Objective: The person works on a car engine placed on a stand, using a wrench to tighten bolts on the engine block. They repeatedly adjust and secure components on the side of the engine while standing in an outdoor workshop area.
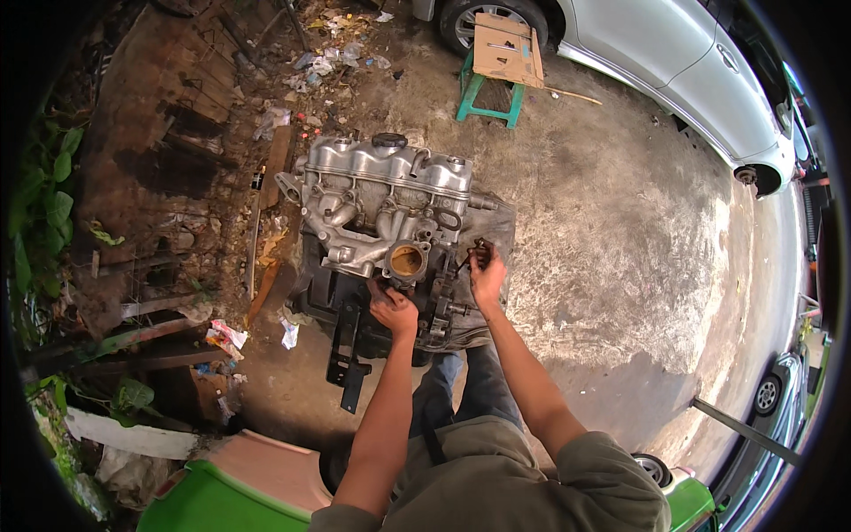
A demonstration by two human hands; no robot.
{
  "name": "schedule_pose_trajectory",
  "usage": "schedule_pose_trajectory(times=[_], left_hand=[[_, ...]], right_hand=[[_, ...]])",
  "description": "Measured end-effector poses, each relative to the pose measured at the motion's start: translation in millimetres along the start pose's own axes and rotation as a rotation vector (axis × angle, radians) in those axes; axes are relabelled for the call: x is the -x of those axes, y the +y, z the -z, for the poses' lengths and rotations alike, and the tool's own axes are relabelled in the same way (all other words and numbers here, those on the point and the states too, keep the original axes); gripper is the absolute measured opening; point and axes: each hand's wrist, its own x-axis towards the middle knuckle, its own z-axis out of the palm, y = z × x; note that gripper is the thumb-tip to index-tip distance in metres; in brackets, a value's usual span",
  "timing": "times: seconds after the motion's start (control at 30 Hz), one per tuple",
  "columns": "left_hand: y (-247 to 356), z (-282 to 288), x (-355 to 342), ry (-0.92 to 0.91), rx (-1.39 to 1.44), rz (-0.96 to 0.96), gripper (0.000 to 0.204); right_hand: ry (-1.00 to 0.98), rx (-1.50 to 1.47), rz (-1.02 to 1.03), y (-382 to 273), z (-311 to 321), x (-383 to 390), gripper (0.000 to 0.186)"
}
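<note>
A car engine (390, 182) with a silver valve cover stands in front of me. From its silver intake manifold (350, 248) a round throttle opening (407, 260) faces up, brownish inside. My left hand (393, 312) is closed just below that opening, its fingers curled against dark parts; what they grip is hidden. Beyond the engine's right side, my right hand (486, 277) pinches a small dark, greasy metal part (481, 250), its exact kind too small to tell. Between my hands runs a dark bracket-like assembly (439, 306) on the engine's end. A black slotted bracket (346, 355) hangs toward me.
A green stool (489, 102) with cardboard (507, 49) and small tools stands at the far side, by a silver car (647, 53). Litter (332, 58), planks (266, 266) and plants (58, 204) line the left. A green and pink panel (257, 470) lies near left.
</note>
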Motion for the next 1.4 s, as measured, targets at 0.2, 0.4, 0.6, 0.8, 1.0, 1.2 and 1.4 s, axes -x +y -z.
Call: schedule_pose_trajectory(times=[0.2,0.4,0.6,0.8,1.0,1.2,1.4], left_hand=[[11,8,-3,-0.124,0.157,0.214,0.051],[21,11,-7,-0.028,0.217,0.160,0.046],[9,3,-7,0.006,0.209,0.051,0.037],[12,3,-7,-0.004,0.238,0.131,0.031],[18,9,-9,-0.035,0.243,0.152,0.028],[10,3,-7,-0.041,0.221,0.140,0.032],[9,-1,-7,-0.068,0.223,0.215,0.034]], right_hand=[[-0.220,-0.046,-0.744,121,-45,-41,0.013],[-0.139,-0.323,-1.076,198,-54,-38,0.014],[-0.004,-0.354,-0.851,108,22,-26,0.022],[0.105,-0.845,-0.689,83,57,9,0.024],[0.152,-0.862,-0.751,89,63,44,0.032],[0.123,-0.971,-0.898,83,45,56,0.038],[0.045,-1.085,-0.879,74,27,61,0.031]])
